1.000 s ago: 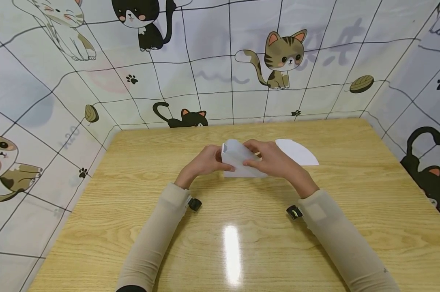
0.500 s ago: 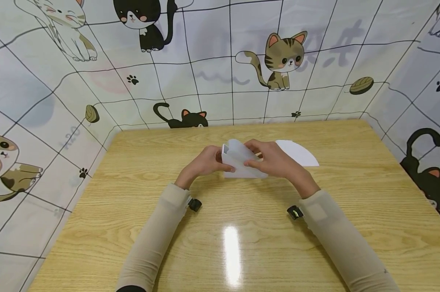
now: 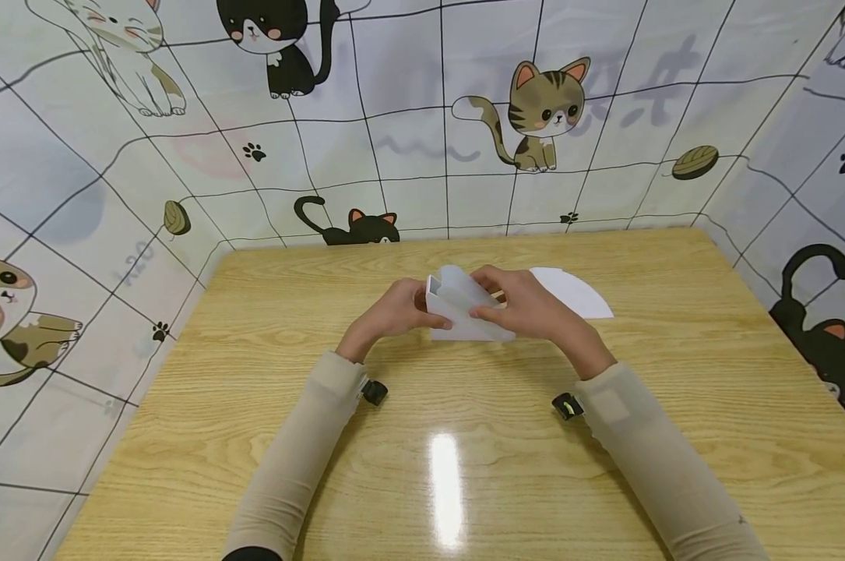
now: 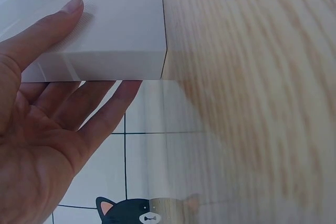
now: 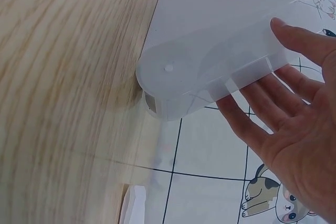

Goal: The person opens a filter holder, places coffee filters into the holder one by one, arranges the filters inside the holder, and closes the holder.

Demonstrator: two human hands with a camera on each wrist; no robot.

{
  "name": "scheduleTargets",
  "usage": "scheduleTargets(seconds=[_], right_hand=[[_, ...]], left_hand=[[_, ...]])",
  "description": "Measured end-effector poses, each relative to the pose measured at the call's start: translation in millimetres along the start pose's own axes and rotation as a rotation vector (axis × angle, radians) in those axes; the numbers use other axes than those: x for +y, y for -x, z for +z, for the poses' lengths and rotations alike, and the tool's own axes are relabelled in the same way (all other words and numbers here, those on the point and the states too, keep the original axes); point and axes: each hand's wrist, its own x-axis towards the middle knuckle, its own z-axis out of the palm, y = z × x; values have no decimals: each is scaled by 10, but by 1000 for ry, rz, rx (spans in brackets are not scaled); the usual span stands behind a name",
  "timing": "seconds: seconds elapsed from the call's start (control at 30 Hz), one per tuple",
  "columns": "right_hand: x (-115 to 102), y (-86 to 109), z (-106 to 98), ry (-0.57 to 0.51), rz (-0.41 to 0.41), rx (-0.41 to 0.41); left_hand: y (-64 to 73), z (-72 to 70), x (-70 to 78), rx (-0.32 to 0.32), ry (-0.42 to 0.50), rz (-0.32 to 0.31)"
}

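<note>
Between both hands, a white box (image 3: 457, 333) stands on the table with a translucent plastic cover (image 3: 467, 292) slanted across it. In the right wrist view the cover (image 5: 210, 61) has a rounded lower end with a small round stud. My left hand (image 3: 399, 306) grips the box's left end, thumb on the near face and fingers behind. The left wrist view shows that thumb flat against the white box (image 4: 121, 19). My right hand (image 3: 523, 302) holds the cover's right part between thumb and fingers. What lies inside the box is hidden.
A white quarter-circle piece (image 3: 572, 293), like paper, lies behind and right of the right hand. The wooden table (image 3: 450, 405) meets cat-printed walls (image 3: 408, 156) at the back and sides. Small black cameras (image 3: 374, 392) sit at both wrists.
My right hand has shifted very slightly to the right with the cover, and the gap at the box's upper left looks a little wider. The left hand has stayed put.
</note>
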Motion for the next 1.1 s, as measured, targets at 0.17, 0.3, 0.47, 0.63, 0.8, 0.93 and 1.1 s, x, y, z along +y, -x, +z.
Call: scheduleTargets(seconds=[0.17, 0.3, 0.47, 0.63, 0.8, 0.93, 1.1], right_hand=[[-4, -4, -12, 8, 1, 4], [1, -5, -19, 4, 4, 8], [-1, 2, -20, -5, 4, 7], [-7, 11, -22, -10, 8, 7], [1, 15, -24, -10, 2, 6], [11, 15, -30, -13, -1, 8], [10, 18, -40, -21, 2, 3]], left_hand=[[-4, -6, 6, -3, 10, 0], [-7, -8, 5, -2, 14, 0], [-5, -5, -6, -2, 7, -6], [-1, 3, -10, -1, 5, -14], [-1, 8, -7, 2, 4, -12], [0, 7, 0, 5, 4, -11], [8, 6, 8, 11, -2, -23]])
